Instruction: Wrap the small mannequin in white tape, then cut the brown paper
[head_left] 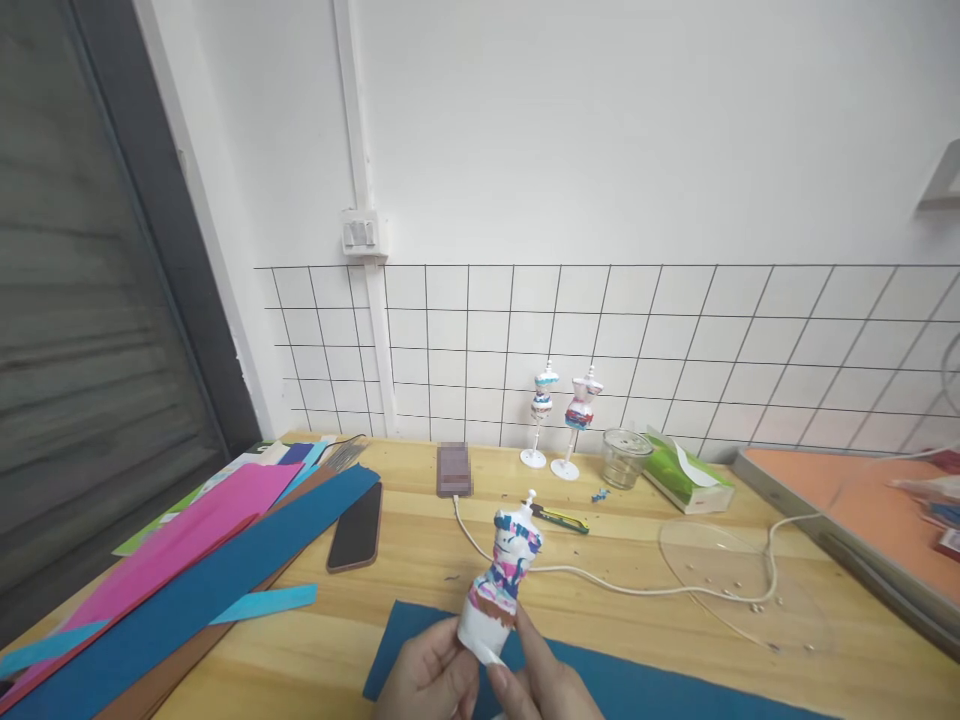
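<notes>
A small white dress-form mannequin (508, 560) is held upright, slightly tilted, at the front middle of the table. Blue, pink and brown patches cover its torso, and its lower part is white. My left hand (431, 672) grips its base from the left, fingers curled. My right hand (544, 670) holds the lower right side, thumb at the bottom edge. Beneath both hands lies a dark blue sheet (637, 675) that looks like crepe paper. A yellow-green utility knife (561, 518) rests just behind the mannequin.
Two similar mannequins on stands (536, 458) (566, 468) are at the back, beside a glass jar (624, 458) and a green tissue pack (686, 475). Coloured paper strips (225, 590) and a dark phone (356, 530) lie left. A white cable (637, 588) crosses the table near a clear round plate (720, 560) with beads.
</notes>
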